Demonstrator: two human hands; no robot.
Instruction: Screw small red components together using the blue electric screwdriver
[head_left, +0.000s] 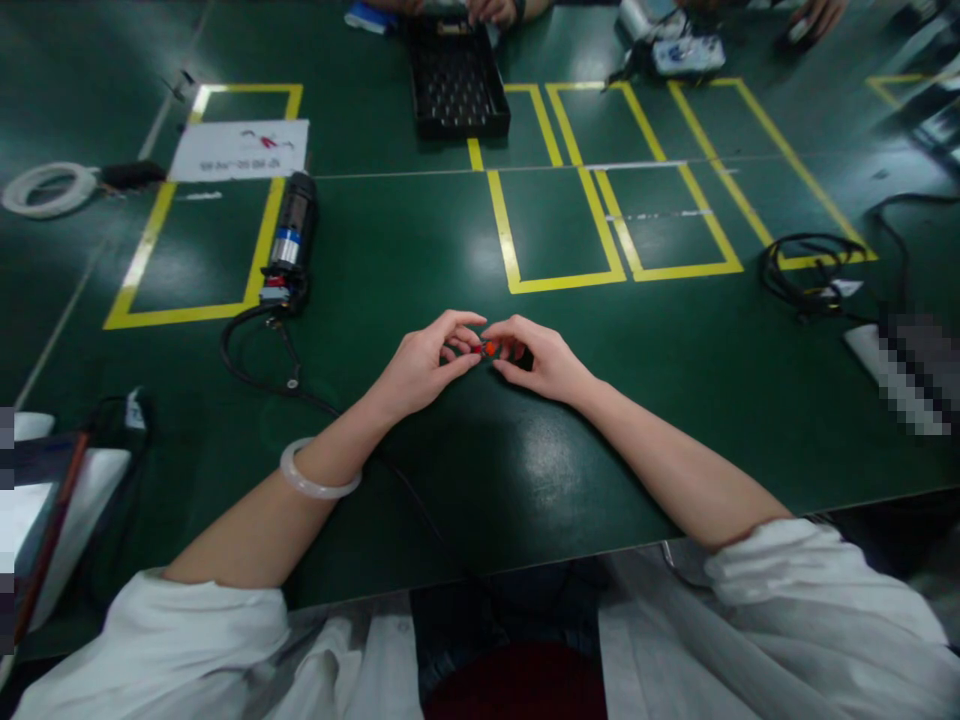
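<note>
Small red-orange part (pixel 490 348) is between the two hands at the fingertips, just above the green tabletop (pixel 525 450). Left hand (pixel 431 362): fingers curled, thumb extended toward the part. Right hand (pixel 544 360): curled, thumb and index apart. Can't tell which hand actually pinches it.

Around: one black cylindrical device (pixel 291 235) with silver and blue bands, left of the hands; its thin black cable (pixel 255 378) runs toward and under the left forearm. One white printed sheet (pixel 240 150) beyond it, flat, overlapping yellow tape outlines (pixel 180 318). Two coils: white, smooth, round (pixel 49 190) far left; black, loose (pixel 810 270) at right. One black tray (pixel 459 85), rectangular, raised rim, rows of small light spots inside, far side near a co-worker's hands (pixel 491 10). One silver-white device (pixel 686 55) far right of the tray. Pale, glossy ring bangle (pixel 319 478) on left wrist. Patch between hands and near table edge is unobstructed.
</note>
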